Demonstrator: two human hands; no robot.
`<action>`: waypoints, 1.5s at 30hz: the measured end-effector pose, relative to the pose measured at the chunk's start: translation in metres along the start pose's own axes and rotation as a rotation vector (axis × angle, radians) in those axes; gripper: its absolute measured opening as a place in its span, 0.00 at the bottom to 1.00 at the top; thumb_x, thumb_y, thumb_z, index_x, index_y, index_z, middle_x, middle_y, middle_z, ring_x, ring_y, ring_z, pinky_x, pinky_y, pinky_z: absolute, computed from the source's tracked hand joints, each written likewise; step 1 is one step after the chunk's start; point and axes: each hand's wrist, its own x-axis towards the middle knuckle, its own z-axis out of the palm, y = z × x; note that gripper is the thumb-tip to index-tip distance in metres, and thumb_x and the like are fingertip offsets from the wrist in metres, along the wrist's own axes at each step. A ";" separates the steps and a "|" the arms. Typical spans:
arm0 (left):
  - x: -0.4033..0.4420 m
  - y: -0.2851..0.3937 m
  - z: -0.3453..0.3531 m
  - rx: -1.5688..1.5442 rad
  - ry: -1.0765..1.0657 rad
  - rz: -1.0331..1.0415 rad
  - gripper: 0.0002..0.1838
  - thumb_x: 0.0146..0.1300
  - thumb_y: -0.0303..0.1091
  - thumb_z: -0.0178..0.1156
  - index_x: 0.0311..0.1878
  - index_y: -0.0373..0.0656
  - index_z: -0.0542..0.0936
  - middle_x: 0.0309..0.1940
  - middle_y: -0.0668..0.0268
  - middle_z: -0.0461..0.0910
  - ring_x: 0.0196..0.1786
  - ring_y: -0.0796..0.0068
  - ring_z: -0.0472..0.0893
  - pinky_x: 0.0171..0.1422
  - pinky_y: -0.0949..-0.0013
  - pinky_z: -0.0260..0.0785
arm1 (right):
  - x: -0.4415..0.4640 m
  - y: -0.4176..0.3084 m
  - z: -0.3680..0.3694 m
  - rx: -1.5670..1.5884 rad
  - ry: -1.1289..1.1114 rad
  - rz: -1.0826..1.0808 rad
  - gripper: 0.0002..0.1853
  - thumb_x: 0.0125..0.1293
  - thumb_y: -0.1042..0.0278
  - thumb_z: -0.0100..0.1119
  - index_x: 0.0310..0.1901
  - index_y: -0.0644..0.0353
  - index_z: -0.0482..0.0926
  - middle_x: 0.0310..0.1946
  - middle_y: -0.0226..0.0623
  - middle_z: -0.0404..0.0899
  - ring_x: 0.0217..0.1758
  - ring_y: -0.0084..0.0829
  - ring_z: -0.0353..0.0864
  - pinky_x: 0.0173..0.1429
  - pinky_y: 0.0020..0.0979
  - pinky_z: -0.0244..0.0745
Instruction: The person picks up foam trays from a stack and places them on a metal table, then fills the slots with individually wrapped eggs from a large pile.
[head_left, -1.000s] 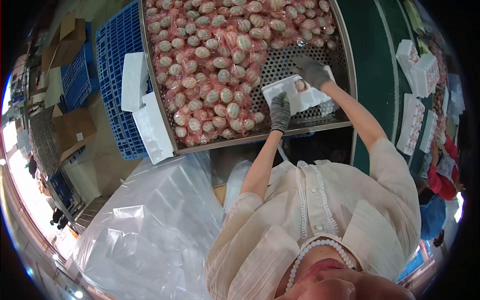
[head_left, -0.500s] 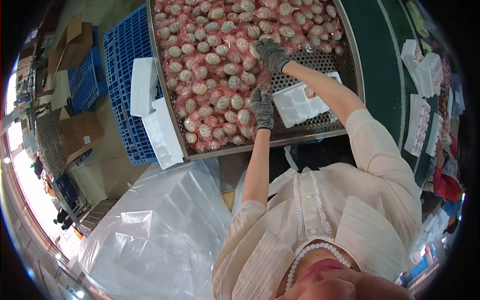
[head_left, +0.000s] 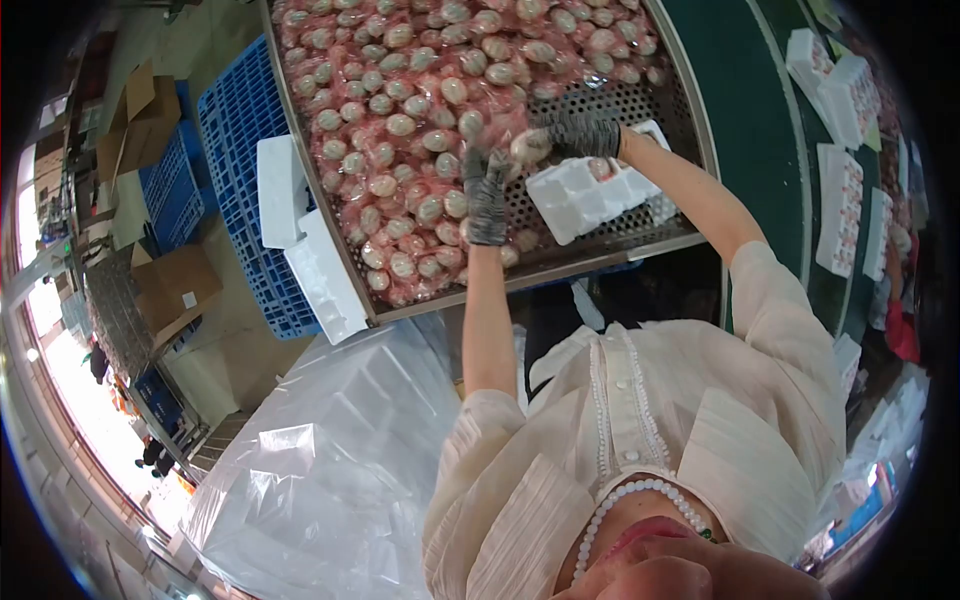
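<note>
Egg-shaped items [head_left: 400, 125] in clear wrappers with red print, likely wrapped eggs, lie heaped in a metal tray [head_left: 600, 258] with a perforated floor. My left hand [head_left: 486, 200], in a grey striped glove, rests at the heap's near right side with its fingers stretched out and somewhat apart. To its right, my right hand [head_left: 582, 135], gloved alike, is closed around a wrapped egg [head_left: 530, 148] at its fingertips. Just below that hand, a white foam tray with hollows [head_left: 575, 208] sits tilted on the perforated floor. One wrapped egg [head_left: 602, 168] shows at its upper edge.
White foam boxes [head_left: 325, 280] stand against the metal tray's left side, beside a blue plastic pallet [head_left: 240, 190]. Clear plastic sheeting [head_left: 330, 450] covers a stack at lower left. On the right runs a green conveyor [head_left: 740, 120], with filled foam trays [head_left: 838, 210] beyond it.
My right hand has drawn back from the heap toward the foam tray with a wrapped egg. My left hand has shifted left and its fingers have spread. The whole view has shifted slightly.
</note>
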 end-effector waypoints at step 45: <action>-0.103 -0.110 0.159 1.212 -0.672 0.183 0.34 0.46 0.27 0.51 0.59 0.33 0.54 0.41 0.49 0.66 0.45 0.56 0.68 0.52 0.60 0.60 | -0.169 0.087 -0.020 -1.194 0.818 0.088 0.13 0.51 0.65 0.55 0.37 0.62 0.73 0.36 0.48 0.72 0.42 0.44 0.71 0.49 0.37 0.65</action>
